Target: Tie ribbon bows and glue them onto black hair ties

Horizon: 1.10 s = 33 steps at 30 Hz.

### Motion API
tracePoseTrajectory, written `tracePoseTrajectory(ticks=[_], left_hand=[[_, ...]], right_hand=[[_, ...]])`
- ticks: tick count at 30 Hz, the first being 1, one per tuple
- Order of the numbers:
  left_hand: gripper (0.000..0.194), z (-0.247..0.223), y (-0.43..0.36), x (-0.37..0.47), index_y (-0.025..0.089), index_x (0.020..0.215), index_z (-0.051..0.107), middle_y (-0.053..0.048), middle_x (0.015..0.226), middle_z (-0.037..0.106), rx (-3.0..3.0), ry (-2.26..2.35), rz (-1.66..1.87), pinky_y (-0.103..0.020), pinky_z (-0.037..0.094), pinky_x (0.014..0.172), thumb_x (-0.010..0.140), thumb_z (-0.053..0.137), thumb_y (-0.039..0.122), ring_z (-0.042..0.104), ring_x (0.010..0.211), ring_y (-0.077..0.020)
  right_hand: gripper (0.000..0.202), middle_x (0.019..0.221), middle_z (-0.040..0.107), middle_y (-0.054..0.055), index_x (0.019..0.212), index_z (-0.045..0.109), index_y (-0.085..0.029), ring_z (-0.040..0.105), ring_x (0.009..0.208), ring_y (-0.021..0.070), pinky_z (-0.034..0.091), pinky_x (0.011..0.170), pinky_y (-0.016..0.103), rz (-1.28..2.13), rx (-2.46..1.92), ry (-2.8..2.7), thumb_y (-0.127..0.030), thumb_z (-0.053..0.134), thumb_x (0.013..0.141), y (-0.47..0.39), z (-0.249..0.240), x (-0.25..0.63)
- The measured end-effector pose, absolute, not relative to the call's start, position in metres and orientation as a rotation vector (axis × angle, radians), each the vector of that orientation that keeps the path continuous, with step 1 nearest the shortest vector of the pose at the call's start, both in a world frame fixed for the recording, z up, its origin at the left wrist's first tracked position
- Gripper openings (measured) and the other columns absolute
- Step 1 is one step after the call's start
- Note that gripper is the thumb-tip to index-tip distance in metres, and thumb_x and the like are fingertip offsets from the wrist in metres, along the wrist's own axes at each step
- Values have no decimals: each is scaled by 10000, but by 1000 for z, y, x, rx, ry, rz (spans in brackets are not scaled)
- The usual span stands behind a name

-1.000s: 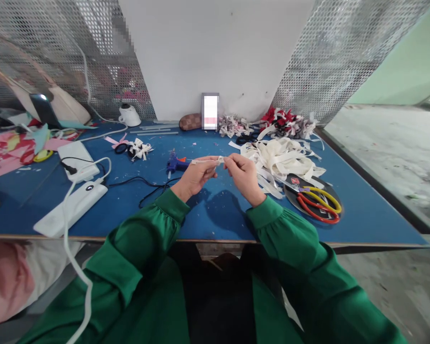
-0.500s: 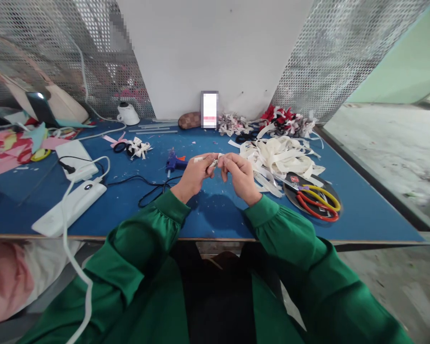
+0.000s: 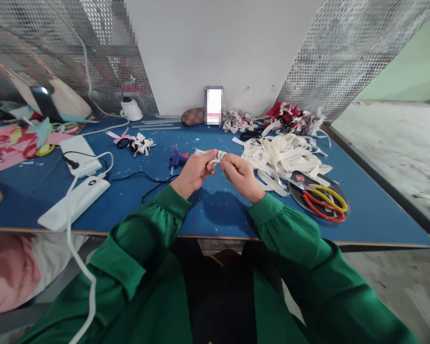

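Note:
Near the middle of the blue table, my left hand (image 3: 196, 173) pinches a small white ribbon piece (image 3: 220, 155) with dark print. My right hand (image 3: 241, 176) is closed on the same ribbon from the other side, its fingertips almost touching the left ones. Part of the ribbon sticks out above both hands. Just left of my left hand lies a blue glue gun (image 3: 175, 159) with an orange part. A heap of cream ribbon strips (image 3: 286, 154) lies right of my right hand.
Red- and yellow-handled scissors (image 3: 326, 200) rest on a black disc at the right. White power banks (image 3: 75, 203) and cables lie left. A lit phone (image 3: 214, 106) leans at the back, near finished bows (image 3: 236, 120). Black scissors (image 3: 123, 142) lie back left.
The ribbon between my hands now shows more of its printed face above the fingers. My right fingers have curled in more. The whole view has shifted slightly.

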State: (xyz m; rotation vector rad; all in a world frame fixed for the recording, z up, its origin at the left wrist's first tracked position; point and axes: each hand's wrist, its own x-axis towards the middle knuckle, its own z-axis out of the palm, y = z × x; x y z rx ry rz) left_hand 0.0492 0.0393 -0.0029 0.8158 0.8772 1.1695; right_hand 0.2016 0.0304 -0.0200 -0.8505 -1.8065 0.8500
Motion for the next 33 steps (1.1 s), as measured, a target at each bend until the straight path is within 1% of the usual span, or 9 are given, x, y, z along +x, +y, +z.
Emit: tracePoseTrajectory(ticks=[4, 7, 11, 15, 19, 22, 27, 30, 33], left_hand=[[271, 2, 34, 50, 146, 683, 655, 37, 474, 488, 1109, 919, 1239, -207, 339, 472, 835, 724, 360, 421, 433, -67], [351, 7, 28, 50, 152, 719, 696, 19, 512, 516, 1252, 983, 1261, -225, 265, 453, 837, 711, 482, 400, 446, -69], [510, 11, 23, 45, 156, 849, 764, 1, 560, 551, 1400, 1013, 1239, -250, 258, 481, 857, 611, 642, 381, 457, -81], [649, 7, 23, 40, 172, 862, 776, -21, 617, 575, 1572, 985, 1197, -264, 300, 538, 853, 491, 755, 415, 515, -112], [710, 4, 25, 37, 178, 746, 742, -49, 685, 601, 1803, 938, 1143, -267, 318, 569, 793, 469, 832, 457, 596, -141], [684, 5, 26, 35, 180, 774, 754, -56, 690, 629, 1788, 948, 1074, -266, 350, 573, 832, 458, 794, 470, 571, -139], [504, 8, 32, 34, 170, 1031, 782, -46, 652, 671, 1713, 988, 1039, -250, 383, 526, 952, 473, 560, 500, 481, -119], [363, 8, 36, 34, 170, 1133, 757, -30, 649, 689, 1719, 1029, 1016, -236, 366, 467, 908, 602, 409, 489, 433, -104], [385, 7, 38, 33, 175, 1184, 737, -19, 648, 691, 1694, 1036, 1003, -233, 361, 440, 838, 693, 338, 472, 402, -97]], right_hand=[[317, 615, 520, -45, 742, 445, -238, 489, 522, 114, 431, 596, 293, 1118, -737, -1439, -468, 605, 889, 34, -20, 199], [321, 625, 525, -60, 808, 492, -235, 545, 536, 118, 444, 586, 286, 1258, -769, -1232, -472, 708, 797, 38, -16, 200], [364, 581, 446, -73, 791, 583, -209, 500, 521, 106, 444, 572, 283, 1488, -831, -1194, -526, 753, 738, 41, -14, 204], [398, 577, 441, -59, 688, 596, -198, 424, 529, 88, 401, 560, 265, 1457, -817, -1307, -560, 746, 760, 40, -12, 206], [430, 638, 565, -9, 706, 645, -190, 440, 574, 100, 364, 543, 260, 1394, -811, -1443, -599, 661, 835, 40, -10, 207], [429, 699, 640, 19, 760, 671, -181, 515, 626, 113, 375, 561, 259, 1396, -820, -1488, -603, 659, 833, 41, -8, 208], [386, 686, 649, 8, 789, 649, -175, 541, 614, 108, 372, 570, 258, 1471, -779, -1448, -550, 735, 767, 44, -8, 211], [365, 635, 607, -7, 758, 622, -180, 477, 570, 98, 370, 558, 260, 1519, -754, -1427, -531, 716, 777, 45, -6, 212], [328, 612, 567, -17, 706, 590, -185, 455, 562, 97, 373, 564, 261, 1522, -760, -1422, -481, 702, 789, 44, -4, 213]])
